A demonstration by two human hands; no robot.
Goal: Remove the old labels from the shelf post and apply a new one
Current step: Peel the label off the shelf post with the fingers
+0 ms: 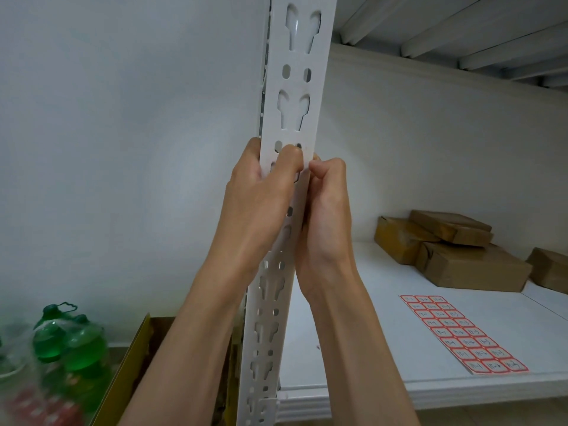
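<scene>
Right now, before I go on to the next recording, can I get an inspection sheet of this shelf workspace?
Surface: white shelf board, mostly bare.
Job's things: white perforated metal shelf post, upright; no label visible on its exposed face. Sheet of red-bordered handwritten labels lies flat on the shelf.
Clutter: brown cardboard parcels stacked at the back of the shelf; green bottles and an open yellow-edged cardboard box lower left.
Grippers: left hand wraps the post, thumb across its front; right hand has fingers curled at the post's right edge. What they pinch is hidden.
Cables: nothing seen.
Surroundings: white wall; ribbed underside of upper shelf.
</scene>
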